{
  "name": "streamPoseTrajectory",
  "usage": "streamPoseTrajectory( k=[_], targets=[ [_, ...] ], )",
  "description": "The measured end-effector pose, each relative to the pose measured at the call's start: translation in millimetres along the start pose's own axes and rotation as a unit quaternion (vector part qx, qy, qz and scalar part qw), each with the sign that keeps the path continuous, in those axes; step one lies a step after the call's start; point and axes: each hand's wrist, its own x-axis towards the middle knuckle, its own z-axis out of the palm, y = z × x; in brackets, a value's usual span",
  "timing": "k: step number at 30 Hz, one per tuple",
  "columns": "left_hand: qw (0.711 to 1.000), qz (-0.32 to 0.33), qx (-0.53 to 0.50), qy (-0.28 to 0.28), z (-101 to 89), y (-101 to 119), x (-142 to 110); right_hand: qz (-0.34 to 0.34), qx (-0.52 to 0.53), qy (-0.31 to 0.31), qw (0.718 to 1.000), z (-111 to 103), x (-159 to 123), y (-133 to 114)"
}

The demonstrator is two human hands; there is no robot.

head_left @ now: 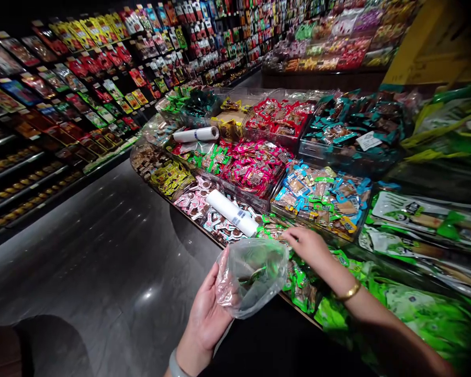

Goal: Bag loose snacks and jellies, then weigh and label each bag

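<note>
My left hand [209, 313] holds a clear plastic bag [251, 280] open at waist height in front of a snack display; a few green-wrapped snacks show through it. My right hand [308, 245] reaches over the bin of green-wrapped snacks [298, 285] at the counter's front edge, fingers spread and touching the packets near the bag's mouth. It wears a gold bracelet [349, 292]. Whether a packet is pinched in its fingers cannot be seen.
Clear bins hold pink [255, 167], blue [322, 196], red [278, 118] and teal [353, 128] wrapped snacks. Two rolls of plastic bags [231, 212] [195, 134] lie on the bins. Wall shelves of packets [63, 89] run along the left, across a glossy grey floor [102, 262].
</note>
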Motion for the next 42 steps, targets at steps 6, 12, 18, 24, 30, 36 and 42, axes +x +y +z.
streamPoseTrajectory(
  k=[6, 12, 18, 24, 30, 36, 42],
  targets=[
    [1.000, 0.006, -0.006, -0.017, -2.4, -6.1, 0.2, 0.138, -0.180, 0.059, 0.972, -33.6, 99.2, 73.0],
    [0.999, 0.000, -0.036, -0.012, 1.4, -14.2, 5.3, 0.166, -0.218, 0.042, 0.961, -21.8, 170.3, 79.8],
    [0.999, 0.006, -0.041, 0.002, 12.5, -21.1, 9.7, 0.169, -0.235, 0.029, 0.957, -15.9, 179.8, 74.5],
    [1.000, 0.007, -0.028, -0.003, 16.9, -22.3, 16.1, 0.115, -0.085, 0.102, 0.984, -38.8, 148.5, 73.3],
    [0.999, -0.001, -0.012, -0.030, 18.5, -20.8, 23.4, 0.036, 0.316, 0.005, 0.948, -47.1, 67.5, 10.0],
    [0.999, 0.008, -0.009, -0.032, 23.4, -18.3, 22.9, -0.076, 0.273, -0.175, 0.943, -20.8, 4.4, -45.9],
    [0.999, 0.000, -0.031, -0.033, 18.2, -17.3, 19.1, -0.070, 0.153, -0.082, 0.982, -5.7, 52.5, -12.8]
  ],
)
